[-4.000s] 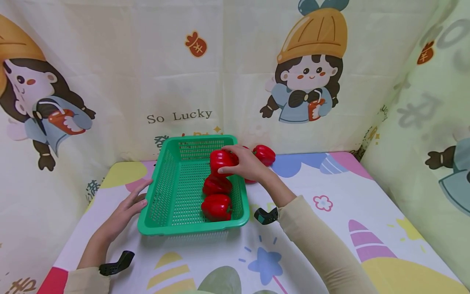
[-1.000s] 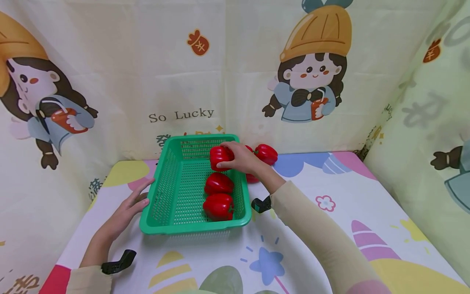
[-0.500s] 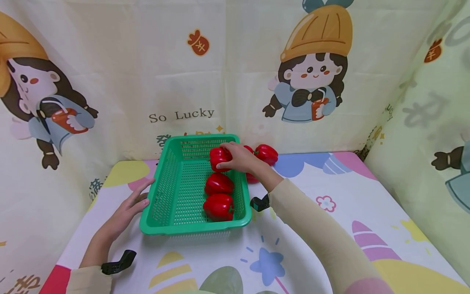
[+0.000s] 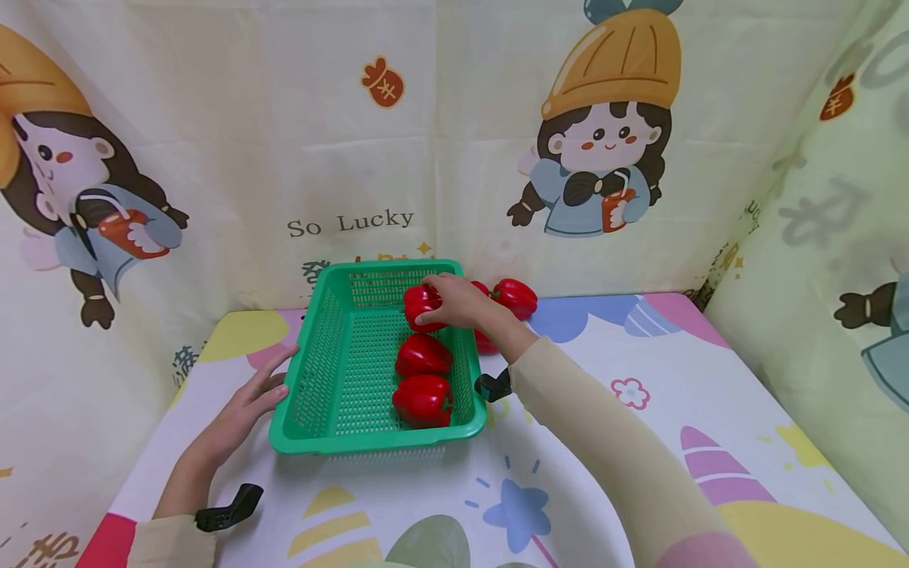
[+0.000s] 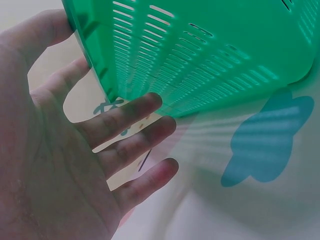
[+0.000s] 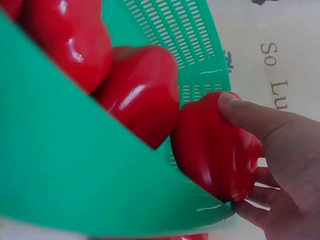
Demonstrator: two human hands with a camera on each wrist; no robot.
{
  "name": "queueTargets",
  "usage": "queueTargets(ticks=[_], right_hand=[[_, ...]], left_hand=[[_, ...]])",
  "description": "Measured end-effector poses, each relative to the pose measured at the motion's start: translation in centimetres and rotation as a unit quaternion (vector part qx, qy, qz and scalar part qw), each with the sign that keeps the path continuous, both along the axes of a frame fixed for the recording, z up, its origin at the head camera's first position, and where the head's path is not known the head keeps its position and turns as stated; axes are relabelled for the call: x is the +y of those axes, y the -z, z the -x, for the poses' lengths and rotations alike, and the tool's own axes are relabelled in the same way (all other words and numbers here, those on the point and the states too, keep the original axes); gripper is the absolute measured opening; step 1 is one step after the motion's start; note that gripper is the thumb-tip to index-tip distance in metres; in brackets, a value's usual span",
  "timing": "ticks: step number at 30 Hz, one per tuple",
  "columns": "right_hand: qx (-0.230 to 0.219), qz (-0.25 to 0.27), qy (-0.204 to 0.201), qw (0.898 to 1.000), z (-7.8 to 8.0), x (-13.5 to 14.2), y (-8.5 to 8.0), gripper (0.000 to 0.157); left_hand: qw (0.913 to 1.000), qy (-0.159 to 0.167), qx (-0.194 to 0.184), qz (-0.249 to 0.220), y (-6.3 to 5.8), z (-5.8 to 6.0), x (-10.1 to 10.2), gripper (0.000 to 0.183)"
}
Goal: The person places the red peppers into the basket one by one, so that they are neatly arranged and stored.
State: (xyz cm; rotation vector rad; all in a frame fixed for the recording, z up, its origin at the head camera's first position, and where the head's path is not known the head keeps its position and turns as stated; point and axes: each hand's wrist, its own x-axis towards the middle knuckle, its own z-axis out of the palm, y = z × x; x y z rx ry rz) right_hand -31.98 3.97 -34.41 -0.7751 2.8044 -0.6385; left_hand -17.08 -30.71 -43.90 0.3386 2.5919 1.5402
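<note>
We find the left hand [image 4: 240, 409] spread, fingers extended, touching the left side of the green basket [image 4: 376, 444]. Inside, along the right wall, we note a near pepper [image 4: 420, 401], then a middle pepper [image 4: 424, 355]. Beyond, the right hand [image 4: 461, 303] grips a far pepper [image 4: 419, 306] between thumb and fingers. We record more red peppers [image 4: 516, 298] outside, to the right.

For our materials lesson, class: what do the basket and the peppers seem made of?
The basket: probably moulded plastic, smooth with a slight sheen, its walls pierced by regular slots. The peppers: glossy red, with bright highlights; perhaps waxy real skin, perhaps imitation plastic.
</note>
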Motion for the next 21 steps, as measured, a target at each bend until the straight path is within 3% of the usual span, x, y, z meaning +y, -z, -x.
queueTargets(ticks=[21], right_hand=[[-0.009,-0.06,0.009,0.998,0.4,-2.0,0.9,0.076]], left_hand=[[1.0,-0.001,0.001,0.004,0.1,0.0,-0.1,0.058]])
